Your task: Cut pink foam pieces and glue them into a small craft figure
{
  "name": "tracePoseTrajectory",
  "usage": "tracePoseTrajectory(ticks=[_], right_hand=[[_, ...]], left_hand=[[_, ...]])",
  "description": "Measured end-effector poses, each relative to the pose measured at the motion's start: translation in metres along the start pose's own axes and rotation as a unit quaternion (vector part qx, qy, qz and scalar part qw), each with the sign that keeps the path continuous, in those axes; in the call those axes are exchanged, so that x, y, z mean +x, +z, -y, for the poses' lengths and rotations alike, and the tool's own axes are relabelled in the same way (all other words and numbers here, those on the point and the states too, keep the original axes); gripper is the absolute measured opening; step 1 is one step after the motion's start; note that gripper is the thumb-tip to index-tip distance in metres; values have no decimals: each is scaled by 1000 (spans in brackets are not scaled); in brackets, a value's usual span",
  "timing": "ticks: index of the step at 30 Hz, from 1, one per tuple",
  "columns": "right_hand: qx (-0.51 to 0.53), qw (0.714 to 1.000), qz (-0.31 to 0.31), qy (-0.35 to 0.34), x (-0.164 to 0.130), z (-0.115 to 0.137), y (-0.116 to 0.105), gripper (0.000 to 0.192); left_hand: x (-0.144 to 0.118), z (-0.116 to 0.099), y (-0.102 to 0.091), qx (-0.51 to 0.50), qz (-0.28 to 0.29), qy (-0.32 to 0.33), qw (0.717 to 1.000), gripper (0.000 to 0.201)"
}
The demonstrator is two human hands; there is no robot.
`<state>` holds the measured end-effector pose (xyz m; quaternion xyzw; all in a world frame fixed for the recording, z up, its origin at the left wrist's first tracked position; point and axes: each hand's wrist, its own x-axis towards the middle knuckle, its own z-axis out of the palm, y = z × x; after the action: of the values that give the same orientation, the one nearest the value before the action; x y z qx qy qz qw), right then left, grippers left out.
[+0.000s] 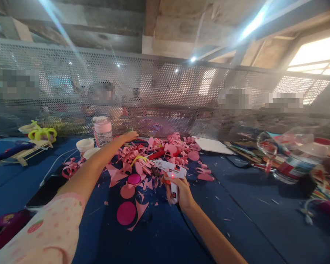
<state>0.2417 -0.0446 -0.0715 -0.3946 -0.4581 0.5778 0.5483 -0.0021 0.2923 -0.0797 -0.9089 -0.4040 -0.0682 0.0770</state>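
The glue gun (172,175) sits gripped in our right hand (181,192), nozzle toward ten o'clock; our left hand (130,136) reaches open-fingered, empty, to twelve o'clock.

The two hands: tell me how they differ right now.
The right hand is near the body, shut on the white glue gun; the left hand is stretched far out over the pink paper scraps, holding nothing visible. Both are bare, above the blue table.

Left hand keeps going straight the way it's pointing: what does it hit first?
Probably the pile of pink paper cutouts just beyond the left hand; behind that stands the perforated metal screen. Depth is unclear.
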Motion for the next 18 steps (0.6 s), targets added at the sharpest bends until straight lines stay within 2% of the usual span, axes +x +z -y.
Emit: tracePoseTrajectory(ticks=[3, 7, 10, 14, 18], right_hand=[[-7, 1000, -9, 6, 1, -1, -1, 31], [-11, 1000, -18, 4, 2, -2, -3, 31], [-18, 999, -27, 4, 3, -2, -2, 29], [-26, 999, -44, 2, 5, -1, -1, 23], [-51, 995, -83, -19, 6, -1, -1, 22]], left_hand=[[1, -1, -10, -44, -22, -38, 998, 10], [1, 2, -27, -133, -63, -81, 986, 10], [1, 4, -38, -228, -93, -90, 965, 9], [4, -5, -51, -387, -126, -86, 909, 21], [8, -26, -72, -531, -177, -70, 826, 32]])
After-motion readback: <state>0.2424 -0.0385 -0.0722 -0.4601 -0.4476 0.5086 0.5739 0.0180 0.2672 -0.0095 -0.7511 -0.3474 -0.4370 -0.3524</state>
